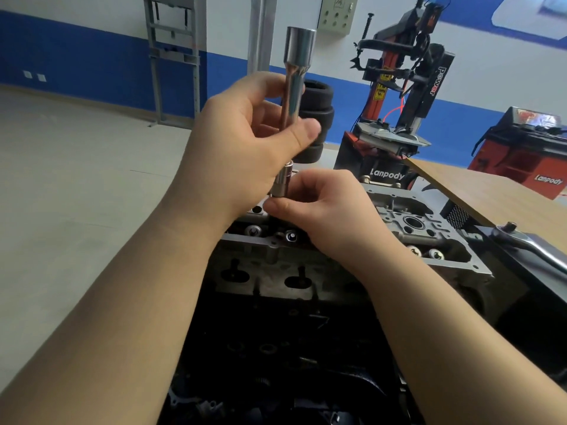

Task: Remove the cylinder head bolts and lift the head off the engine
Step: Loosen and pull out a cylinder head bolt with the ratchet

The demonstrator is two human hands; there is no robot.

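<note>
My left hand (245, 139) grips a long chrome extension bar (296, 75) held upright above the engine, its wide end at the top. At the bar's lower end sits a small socket (283, 185), which my right hand (325, 210) pinches between thumb and fingers. Below both hands lies the grey aluminium cylinder head (276, 271) on the dark engine block (276, 348). Round valve-gear parts (291, 236) show in its open top. The bolts themselves are hidden under my hands.
A ratchet handle (534, 243) lies on the dark surface at the right. A wooden table edge (491, 191) runs behind it. Further back stand a red and black tyre changer (399, 96), stacked tyres (319, 118) and a red machine (521, 154).
</note>
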